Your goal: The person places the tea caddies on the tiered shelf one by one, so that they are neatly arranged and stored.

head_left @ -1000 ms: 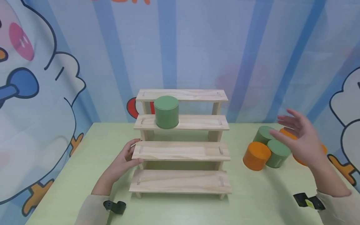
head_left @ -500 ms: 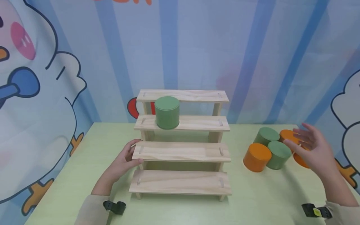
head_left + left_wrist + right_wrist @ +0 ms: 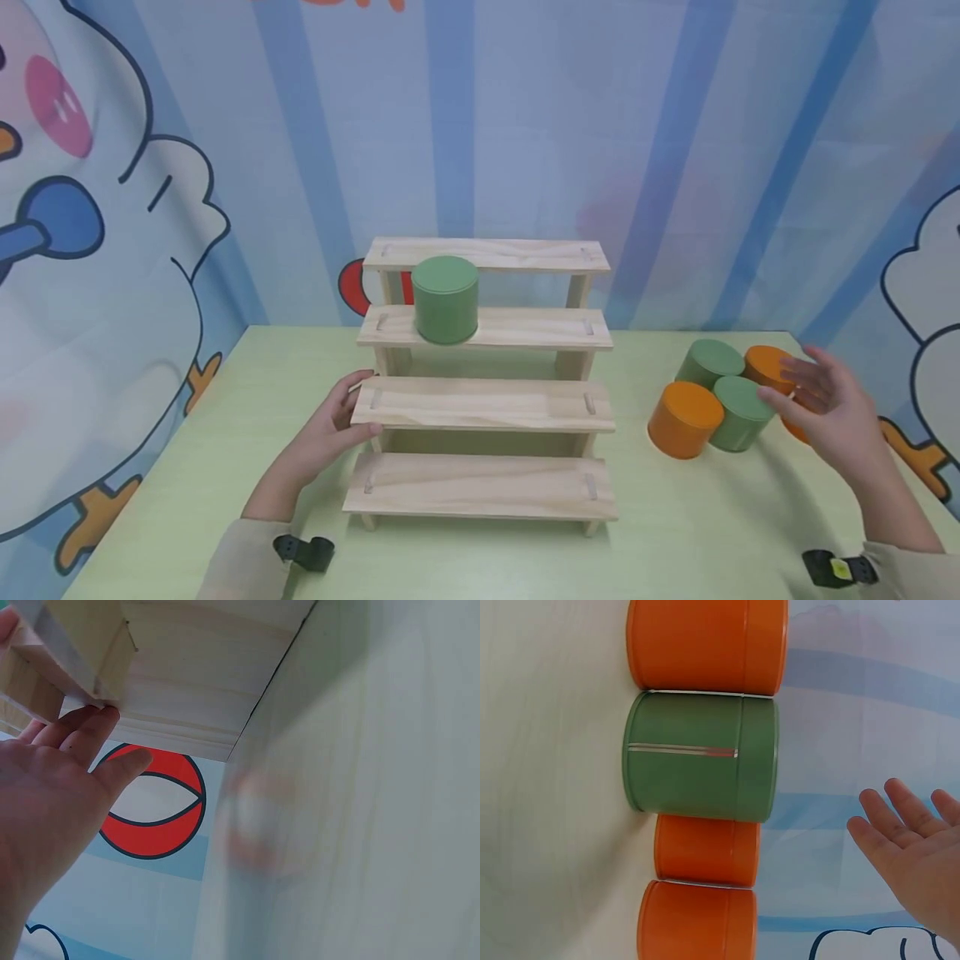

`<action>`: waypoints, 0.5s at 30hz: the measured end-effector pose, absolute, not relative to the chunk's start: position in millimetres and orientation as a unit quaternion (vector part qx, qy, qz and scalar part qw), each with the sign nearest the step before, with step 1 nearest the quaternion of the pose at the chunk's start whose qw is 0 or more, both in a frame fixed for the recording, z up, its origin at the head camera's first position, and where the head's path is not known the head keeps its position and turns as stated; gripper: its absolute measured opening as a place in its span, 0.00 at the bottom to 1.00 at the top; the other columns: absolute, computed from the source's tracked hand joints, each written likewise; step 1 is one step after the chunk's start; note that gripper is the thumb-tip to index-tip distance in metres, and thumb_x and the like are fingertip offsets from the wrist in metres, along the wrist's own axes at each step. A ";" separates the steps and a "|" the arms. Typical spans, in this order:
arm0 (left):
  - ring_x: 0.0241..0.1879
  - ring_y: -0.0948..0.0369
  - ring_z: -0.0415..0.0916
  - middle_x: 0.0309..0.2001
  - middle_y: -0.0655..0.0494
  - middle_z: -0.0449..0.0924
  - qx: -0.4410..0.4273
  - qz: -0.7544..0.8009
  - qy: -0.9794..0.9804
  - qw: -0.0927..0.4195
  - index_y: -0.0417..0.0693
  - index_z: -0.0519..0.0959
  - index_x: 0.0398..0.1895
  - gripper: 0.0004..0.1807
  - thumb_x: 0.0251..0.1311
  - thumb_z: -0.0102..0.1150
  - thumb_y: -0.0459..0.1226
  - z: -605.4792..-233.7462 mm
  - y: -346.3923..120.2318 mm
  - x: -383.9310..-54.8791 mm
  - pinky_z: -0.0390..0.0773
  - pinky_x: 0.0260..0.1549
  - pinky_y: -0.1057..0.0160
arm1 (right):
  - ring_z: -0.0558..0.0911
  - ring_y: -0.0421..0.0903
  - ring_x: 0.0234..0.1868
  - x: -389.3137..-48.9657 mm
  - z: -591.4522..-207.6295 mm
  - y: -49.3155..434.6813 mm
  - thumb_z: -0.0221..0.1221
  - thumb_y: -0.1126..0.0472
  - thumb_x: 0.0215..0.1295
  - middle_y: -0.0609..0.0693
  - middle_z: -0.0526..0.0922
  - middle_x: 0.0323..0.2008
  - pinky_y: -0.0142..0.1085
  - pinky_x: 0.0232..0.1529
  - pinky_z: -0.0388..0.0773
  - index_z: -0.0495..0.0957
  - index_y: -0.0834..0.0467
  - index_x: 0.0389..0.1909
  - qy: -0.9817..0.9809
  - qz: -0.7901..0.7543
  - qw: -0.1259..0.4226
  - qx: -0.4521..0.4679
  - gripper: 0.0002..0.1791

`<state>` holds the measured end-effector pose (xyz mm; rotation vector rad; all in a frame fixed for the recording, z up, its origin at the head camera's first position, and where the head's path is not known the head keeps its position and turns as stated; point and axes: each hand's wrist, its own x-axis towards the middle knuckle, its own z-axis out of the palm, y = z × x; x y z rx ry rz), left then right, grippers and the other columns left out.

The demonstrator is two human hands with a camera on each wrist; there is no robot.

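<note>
A pale wooden four-tier display stand (image 3: 483, 485) stands mid-table in the head view. My left hand (image 3: 322, 442) grips the left end of its second tier from the front, thumb near the front edge and fingers along the side; the left wrist view shows these fingers against a wooden support (image 3: 112, 664). On the third tier, left of centre, sits a green round tin (image 3: 446, 302). My right hand (image 3: 840, 417), fingers spread and holding nothing, hovers over the tins at right, partly covering an orange tin (image 3: 767, 367). Nearest its thumb is a green tin (image 3: 742, 412).
Another green tin (image 3: 708, 362) and an orange tin (image 3: 685, 419) stand in the same tight cluster, right of the stand. A further orange tin (image 3: 697, 919) shows low in the right wrist view. A cartoon-printed curtain (image 3: 525, 125) backs the table (image 3: 180, 467).
My right hand has moved right and lowered toward the tins, uncovering part of the orange ones at the back. The left hand and the stand have stayed put.
</note>
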<state>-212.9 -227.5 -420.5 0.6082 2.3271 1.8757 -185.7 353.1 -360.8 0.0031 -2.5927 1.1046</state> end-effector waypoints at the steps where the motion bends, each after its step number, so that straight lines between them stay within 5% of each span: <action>1: 0.56 0.70 0.69 0.69 0.34 0.58 0.201 0.615 0.762 0.046 0.42 0.47 0.73 0.40 0.63 0.58 0.31 -420.4 -227.5 -212.9 0.72 0.52 0.72 | 0.61 0.61 0.68 -186.4 -362.3 353.9 0.59 0.50 0.66 0.67 0.59 0.70 0.07 0.50 0.56 0.39 0.50 0.77 -0.908 0.388 0.159 0.002 0.48; 5: 0.55 0.70 0.70 0.69 0.35 0.58 0.198 0.616 0.761 0.047 0.43 0.47 0.73 0.40 0.63 0.58 0.31 -420.1 -227.7 -212.5 0.72 0.51 0.72 | 0.58 0.62 0.70 -189.1 -367.4 357.2 0.59 0.50 0.67 0.67 0.57 0.71 0.06 0.49 0.54 0.38 0.50 0.77 -0.907 0.397 0.141 0.003 0.48; 8: 0.55 0.71 0.70 0.69 0.36 0.58 0.195 0.618 0.760 0.051 0.44 0.47 0.73 0.41 0.62 0.58 0.31 -419.4 -227.9 -211.8 0.72 0.52 0.72 | 0.57 0.66 0.69 -191.5 -370.9 359.5 0.59 0.49 0.67 0.69 0.55 0.71 0.23 0.66 0.57 0.37 0.52 0.77 -0.907 0.401 0.127 -0.003 0.49; 10: 0.55 0.71 0.70 0.70 0.36 0.58 0.195 0.618 0.760 0.051 0.44 0.46 0.73 0.41 0.62 0.58 0.31 -419.0 -227.9 -211.5 0.71 0.52 0.72 | 0.57 0.68 0.68 -192.8 -374.0 361.5 0.58 0.49 0.67 0.70 0.55 0.70 0.24 0.67 0.58 0.37 0.53 0.77 -0.909 0.398 0.120 -0.006 0.49; 11: 0.55 0.71 0.70 0.70 0.36 0.58 0.195 0.618 0.760 0.052 0.44 0.46 0.73 0.41 0.62 0.58 0.31 -418.9 -227.8 -211.4 0.71 0.52 0.72 | 0.56 0.69 0.68 -193.5 -375.8 362.3 0.58 0.49 0.67 0.70 0.55 0.70 0.33 0.70 0.58 0.36 0.55 0.77 -0.909 0.401 0.117 -0.005 0.49; 14: 0.55 0.70 0.70 0.69 0.35 0.58 0.199 0.619 0.758 0.052 0.42 0.46 0.73 0.40 0.63 0.57 0.31 -419.0 -227.7 -211.8 0.71 0.52 0.72 | 0.57 0.70 0.67 -195.7 -381.1 365.4 0.58 0.50 0.67 0.72 0.54 0.70 0.35 0.69 0.59 0.36 0.59 0.76 -0.909 0.402 0.111 0.000 0.50; 15: 0.55 0.70 0.69 0.69 0.35 0.58 0.200 0.618 0.758 0.051 0.42 0.46 0.73 0.40 0.63 0.57 0.31 -419.2 -227.7 -212.0 0.71 0.52 0.72 | 0.58 0.71 0.66 -196.3 -382.7 366.4 0.59 0.50 0.67 0.73 0.55 0.69 0.28 0.65 0.63 0.36 0.60 0.76 -0.910 0.400 0.109 0.000 0.50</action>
